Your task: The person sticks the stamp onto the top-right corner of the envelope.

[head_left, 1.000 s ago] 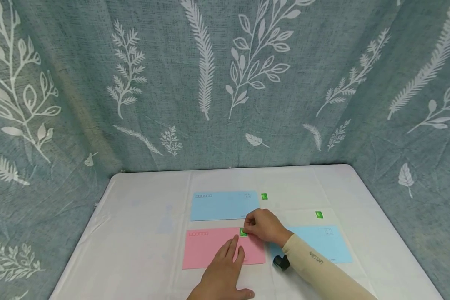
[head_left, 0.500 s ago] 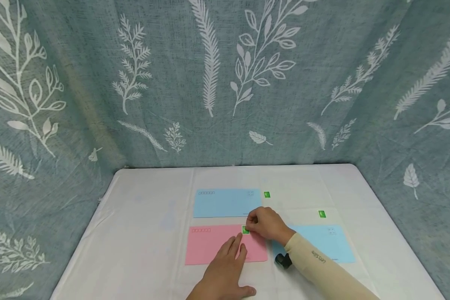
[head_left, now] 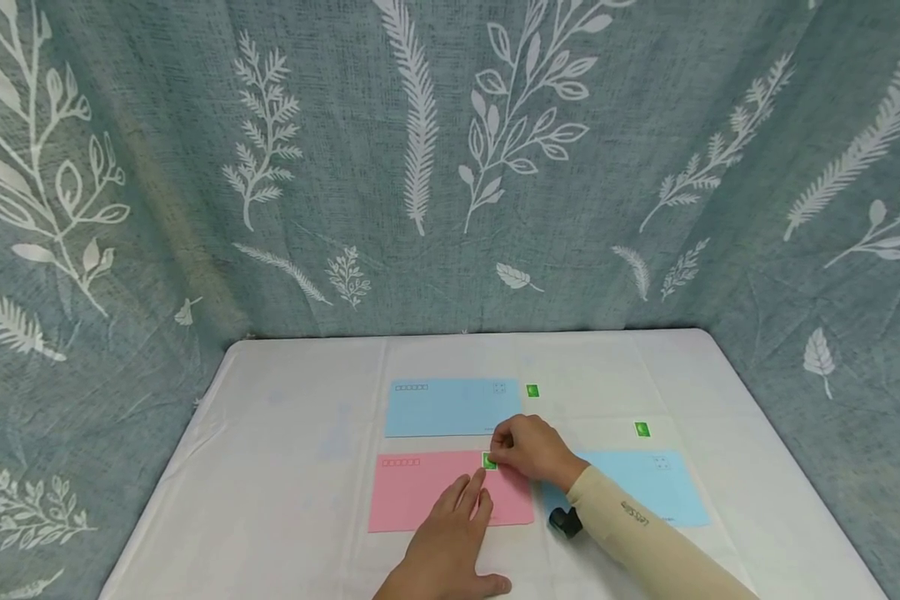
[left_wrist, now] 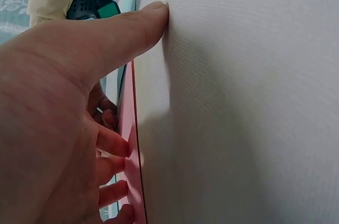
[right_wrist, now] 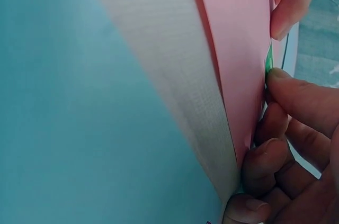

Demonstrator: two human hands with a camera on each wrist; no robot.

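A pink envelope (head_left: 408, 500) lies flat near the front of the table. My left hand (head_left: 450, 533) rests on it with outstretched fingers, fingertips just below a small green stamp (head_left: 489, 461); in the left wrist view its thumb (left_wrist: 137, 25) reaches onto the white cloth. At the envelope's upper right corner, my right hand (head_left: 534, 450) pinches the stamp by its right edge. The right wrist view has the stamp's green face (right_wrist: 269, 61) at the thumb tip, close against the pink paper, with the other fingers curled beneath.
One blue envelope (head_left: 450, 408) lies behind the pink one; another blue envelope (head_left: 637, 483) is partly under my right forearm. Two more green stamps, a nearer stamp (head_left: 642, 429) and a farther stamp (head_left: 532, 390), lie on the white tablecloth (head_left: 285, 467). A leaf-patterned curtain (head_left: 330, 167) surrounds the table.
The head view has shifted slightly. Both hands and the pinched stamp keep nearly the same place over the pink envelope.
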